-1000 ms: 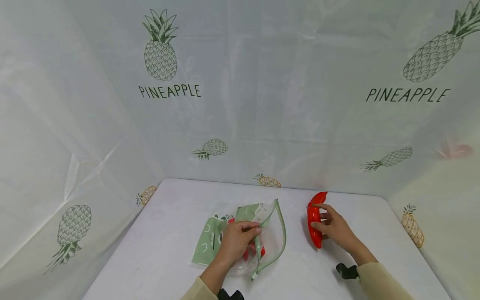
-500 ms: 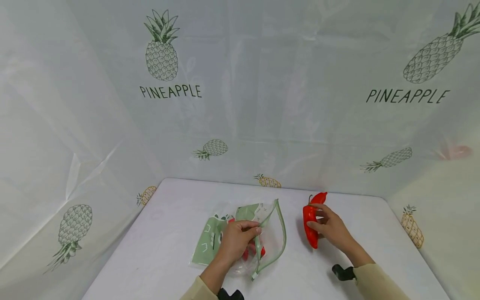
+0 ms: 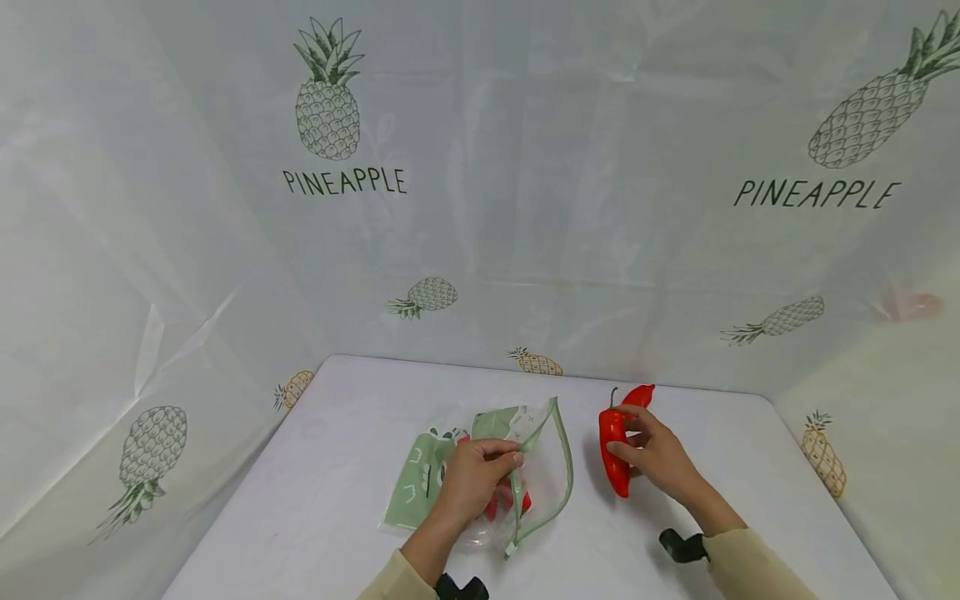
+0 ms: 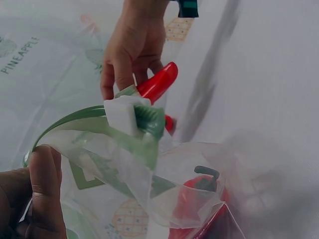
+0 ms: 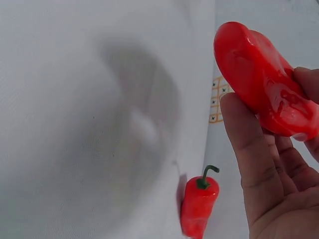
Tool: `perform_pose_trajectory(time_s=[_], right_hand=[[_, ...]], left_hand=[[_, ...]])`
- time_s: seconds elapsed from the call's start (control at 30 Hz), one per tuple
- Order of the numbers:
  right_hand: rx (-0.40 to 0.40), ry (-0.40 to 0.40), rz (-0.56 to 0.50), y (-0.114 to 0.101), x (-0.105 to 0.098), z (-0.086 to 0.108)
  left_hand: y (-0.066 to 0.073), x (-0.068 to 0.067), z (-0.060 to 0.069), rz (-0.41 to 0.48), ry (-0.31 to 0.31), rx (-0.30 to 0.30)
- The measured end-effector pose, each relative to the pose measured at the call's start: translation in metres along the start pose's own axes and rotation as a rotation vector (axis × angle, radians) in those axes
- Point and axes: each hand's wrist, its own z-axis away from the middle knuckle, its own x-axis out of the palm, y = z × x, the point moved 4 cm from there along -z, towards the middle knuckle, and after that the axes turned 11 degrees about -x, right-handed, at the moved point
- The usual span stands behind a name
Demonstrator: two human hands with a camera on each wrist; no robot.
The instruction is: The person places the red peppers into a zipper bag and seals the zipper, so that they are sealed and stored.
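In the head view my left hand (image 3: 472, 483) pinches the green zip edge of a clear zip bag (image 3: 417, 487) with a green cartoon print. The bag's mouth gapes toward the right. Inside it lies a red pepper (image 4: 187, 199) with a green stem, partly covered by the plastic. My right hand (image 3: 663, 458) grips a glossy red pepper (image 3: 614, 454) between thumb and fingers, its stem pointing up and away. That pepper hangs above the table, apart from its shadow. Behind it another red pepper (image 5: 199, 204) rests on the table.
Both things lie on a white table (image 3: 330, 542). A pale curtain (image 3: 525, 208) printed with pineapples stands along the back and sides. A white zip slider (image 4: 121, 114) sits on the bag's edge. Black camera mounts (image 3: 682, 546) are on the wrists.
My right hand has moved a little to the left with the red pepper, and more of the pepper behind and of the held one's stem shows. The left hand and bag stay put.
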Motion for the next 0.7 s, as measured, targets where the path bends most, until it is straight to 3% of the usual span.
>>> perform_pose_trajectory(time_s=[0.7], right_hand=[[-0.036,-0.013,0.013,-0.026,0.007,0.003]], left_hand=[[-0.001,0.0,-0.001,0.065,-0.02,-0.034]])
